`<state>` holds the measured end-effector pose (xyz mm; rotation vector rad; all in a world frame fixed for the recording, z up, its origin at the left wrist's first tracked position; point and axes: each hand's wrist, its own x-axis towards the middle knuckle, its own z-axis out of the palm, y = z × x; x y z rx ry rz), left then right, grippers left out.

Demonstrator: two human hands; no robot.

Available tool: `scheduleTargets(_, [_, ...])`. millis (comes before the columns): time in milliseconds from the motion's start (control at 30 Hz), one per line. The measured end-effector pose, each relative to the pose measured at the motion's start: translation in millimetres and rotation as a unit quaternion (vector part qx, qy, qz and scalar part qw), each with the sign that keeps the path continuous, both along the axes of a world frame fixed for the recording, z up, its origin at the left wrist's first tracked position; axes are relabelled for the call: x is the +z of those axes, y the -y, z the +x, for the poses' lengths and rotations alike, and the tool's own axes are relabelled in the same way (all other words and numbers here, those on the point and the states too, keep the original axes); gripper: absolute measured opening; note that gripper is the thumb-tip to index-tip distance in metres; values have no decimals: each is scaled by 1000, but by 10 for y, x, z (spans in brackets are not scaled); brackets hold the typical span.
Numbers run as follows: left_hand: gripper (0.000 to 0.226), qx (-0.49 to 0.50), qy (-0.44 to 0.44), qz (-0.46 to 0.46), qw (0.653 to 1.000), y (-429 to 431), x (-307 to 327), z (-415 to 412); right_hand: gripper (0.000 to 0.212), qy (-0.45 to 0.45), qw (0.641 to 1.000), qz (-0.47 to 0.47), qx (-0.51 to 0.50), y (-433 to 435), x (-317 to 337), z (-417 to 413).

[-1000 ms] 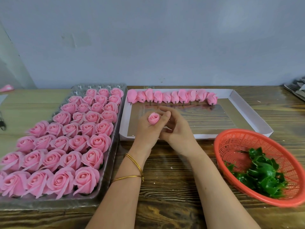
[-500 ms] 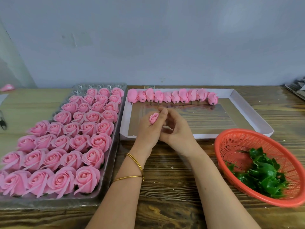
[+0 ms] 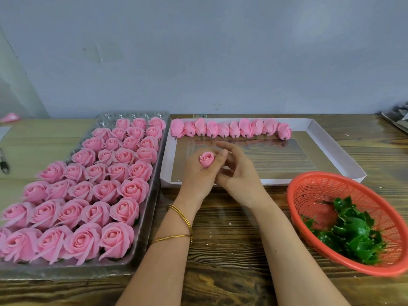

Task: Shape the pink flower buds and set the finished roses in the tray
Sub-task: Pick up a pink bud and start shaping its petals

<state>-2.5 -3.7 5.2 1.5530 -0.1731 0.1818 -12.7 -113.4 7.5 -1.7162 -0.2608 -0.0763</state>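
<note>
Over the near edge of the shallow white cardboard tray [image 3: 265, 181], the left hand [image 3: 198, 176] grips a small pink artificial rosebud [image 3: 206, 159] in curled fingers. The right hand [image 3: 240, 173] is alongside, loosely bent and holding nothing.

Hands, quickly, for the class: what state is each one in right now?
Left hand: holding the pink bud in its fingers.
Right hand: open, fingers loosely curled, holding nothing.
</note>
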Motion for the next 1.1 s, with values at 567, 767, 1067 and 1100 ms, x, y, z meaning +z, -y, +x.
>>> scheduleTargets(567, [34,77,85,181,977,72,-38,-1,35,5,996,-15,-90,-45,64,-24])
scheduleTargets(767, [27,65,79,181,978,70,-10,-35,37,4,996,-13,-83,-61,71,-30])
scheduleTargets(1067, [32,92,65,144,983,68,-22,1,18,-9,994,93,-51,-71,56,-12])
scheduleTargets(1100, [33,99,60,137,984,67,-36,12,20,-15,991,123,-43,-75,58,-10])
